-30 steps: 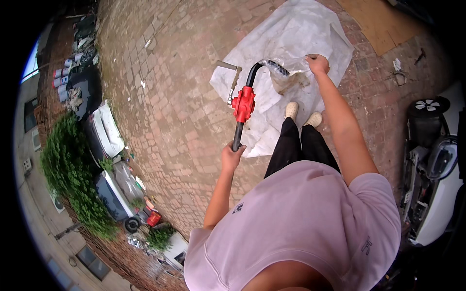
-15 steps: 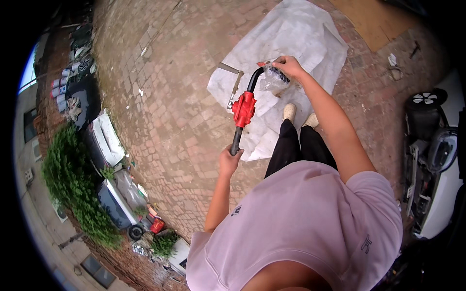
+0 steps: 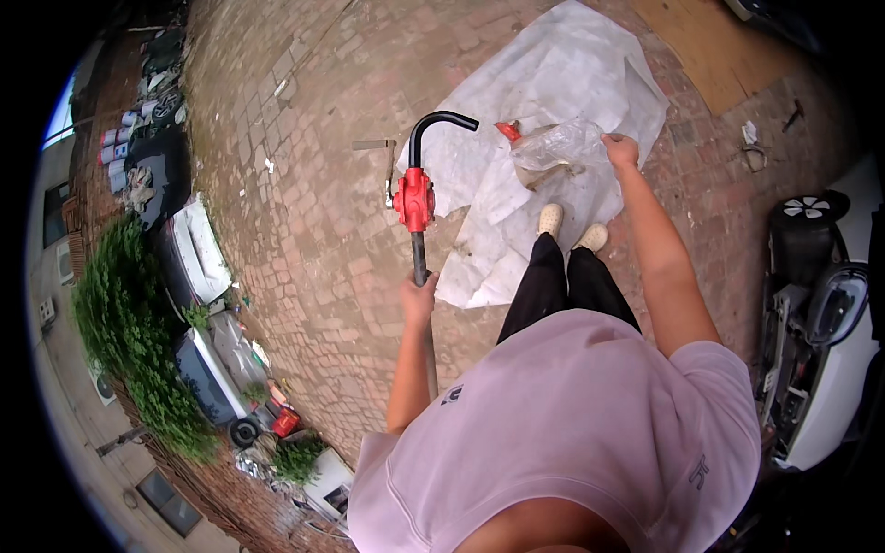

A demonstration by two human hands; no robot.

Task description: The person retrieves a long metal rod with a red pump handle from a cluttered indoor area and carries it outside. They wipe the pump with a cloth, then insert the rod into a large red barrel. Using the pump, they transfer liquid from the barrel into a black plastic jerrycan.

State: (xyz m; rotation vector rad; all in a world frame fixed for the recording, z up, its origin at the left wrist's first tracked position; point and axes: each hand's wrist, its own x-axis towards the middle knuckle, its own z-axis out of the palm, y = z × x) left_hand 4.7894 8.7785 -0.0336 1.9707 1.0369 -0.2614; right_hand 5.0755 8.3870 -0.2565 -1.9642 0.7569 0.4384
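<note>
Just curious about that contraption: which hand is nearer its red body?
Left: the left hand grips the pipe below the red body; the right hand is off to its right, holding clear plastic.

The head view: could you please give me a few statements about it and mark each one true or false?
1. The left hand grips the pipe below the red pump body. True.
2. The right hand holds the crank handle. False: it holds a clear plastic bag.
3. The bent black spout is inside the bag. False: the spout is bare, apart from the bag.
4. A white sheet is spread on the paving. True.
5. The person's shoes are pale. True.
</note>
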